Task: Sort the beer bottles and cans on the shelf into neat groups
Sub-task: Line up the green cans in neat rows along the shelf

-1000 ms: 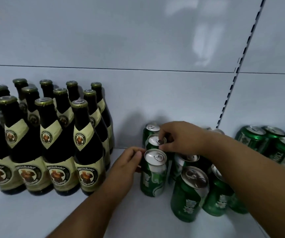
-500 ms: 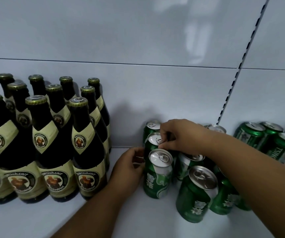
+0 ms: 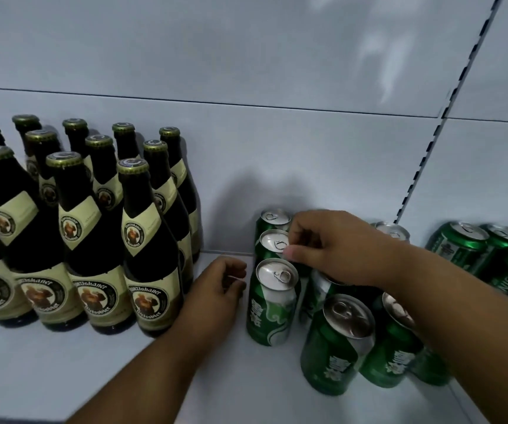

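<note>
Glass bottles [image 3: 142, 240] stand grouped toward the shelf's [image 3: 63, 377] left end — heavy, breakable, best taken by the neck. The left hand [image 3: 216, 295] hangs loosely curled, holding nothing. Rightward, the right hand [image 3: 335, 246] pinches a can's [image 3: 272, 243] rim — light, slick, dentable.

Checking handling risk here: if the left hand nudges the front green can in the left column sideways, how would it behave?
The front green can stands upright, tall and narrow, so it may tip. Its tab looks unopened, so probably full and heavy. The smooth shelf likely lets it slide.
</note>
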The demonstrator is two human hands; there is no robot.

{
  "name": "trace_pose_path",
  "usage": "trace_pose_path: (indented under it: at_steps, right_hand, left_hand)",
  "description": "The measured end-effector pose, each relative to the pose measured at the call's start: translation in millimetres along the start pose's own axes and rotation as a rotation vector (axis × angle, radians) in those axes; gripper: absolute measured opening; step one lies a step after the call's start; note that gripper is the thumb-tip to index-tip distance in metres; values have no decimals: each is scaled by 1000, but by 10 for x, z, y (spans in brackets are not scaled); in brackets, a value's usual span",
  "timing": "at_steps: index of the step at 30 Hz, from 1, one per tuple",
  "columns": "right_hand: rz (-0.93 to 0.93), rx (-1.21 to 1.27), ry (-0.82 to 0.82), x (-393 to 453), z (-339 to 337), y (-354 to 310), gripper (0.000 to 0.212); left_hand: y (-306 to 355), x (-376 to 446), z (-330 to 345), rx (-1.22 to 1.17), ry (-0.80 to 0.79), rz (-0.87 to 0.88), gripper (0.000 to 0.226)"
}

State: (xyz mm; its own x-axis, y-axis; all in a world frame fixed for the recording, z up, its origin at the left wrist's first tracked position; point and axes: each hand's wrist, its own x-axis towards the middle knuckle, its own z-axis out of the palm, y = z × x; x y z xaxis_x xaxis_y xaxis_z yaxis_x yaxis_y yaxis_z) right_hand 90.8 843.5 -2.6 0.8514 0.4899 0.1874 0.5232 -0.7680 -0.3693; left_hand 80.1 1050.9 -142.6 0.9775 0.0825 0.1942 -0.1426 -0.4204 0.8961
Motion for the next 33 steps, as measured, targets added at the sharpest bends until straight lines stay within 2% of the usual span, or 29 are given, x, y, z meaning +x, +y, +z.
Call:
trace_pose_path:
  at_steps: [3, 6, 10, 14, 24, 28, 30, 33]
  right_hand:
    - [-63, -39, -111, -64, -17, -120, 29]
    - [-106, -53, -128, -82, 26, -165, 32]
    - [-130, -32, -196, -99, -50, -126, 27]
    - [-160, -62, -198, -93, -85, -83, 29]
    - [-142, 81, -127, -181, -12, 28, 24]
    - [-62, 114, -3, -263, -158, 172, 20]
    - [-16, 101, 20, -308, -219, 261, 17]
    - [38, 46, -5, -349, -227, 327, 17]
  left_hand:
    - [59, -195, -116, 79, -171, 57, 49]
    - [163, -368, -122, -5, -272, 49, 51]
    - [175, -438, -47, 89, -202, 79, 64]
    - [173, -465, 24, 272, -103, 189, 56]
    - [226, -478, 26, 292, -66, 178, 56]
    - [275, -503, -24, 188, -100, 92, 64]
    - [340, -531, -64, 100, -55, 94, 52]
    - [535, -516, -82, 86, 77, 209, 30]
